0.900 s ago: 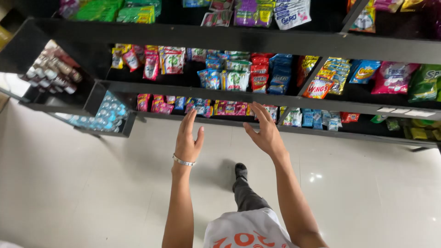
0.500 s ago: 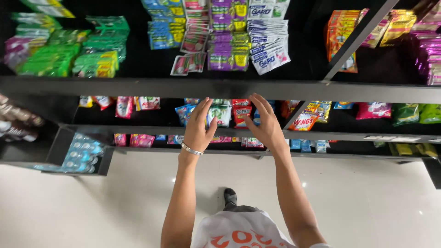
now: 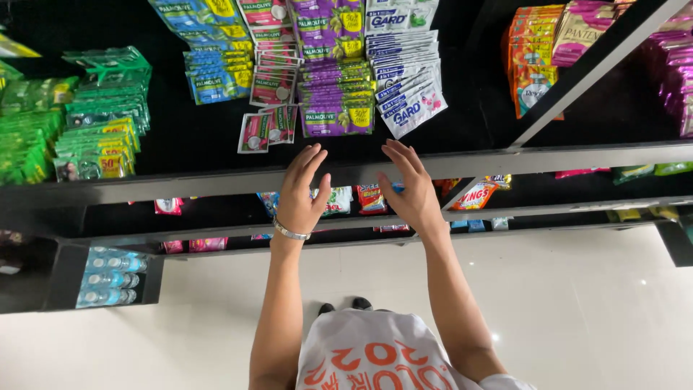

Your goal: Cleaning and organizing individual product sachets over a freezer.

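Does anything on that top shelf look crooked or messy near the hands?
Yes. The front white-and-blue sachet strip lies slanted, fanned out of its stack, just above the right hand. Pink sachets above the left hand sit loosely tilted.

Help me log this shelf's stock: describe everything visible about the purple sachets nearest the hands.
The purple sachets are small glossy plastic packets with yellow and green patches, overlapped in a fanned row on the black upper shelf. Pink sachets sit at their left, white-and-blue ones at their right. Neither the left hand nor right hand touches them.
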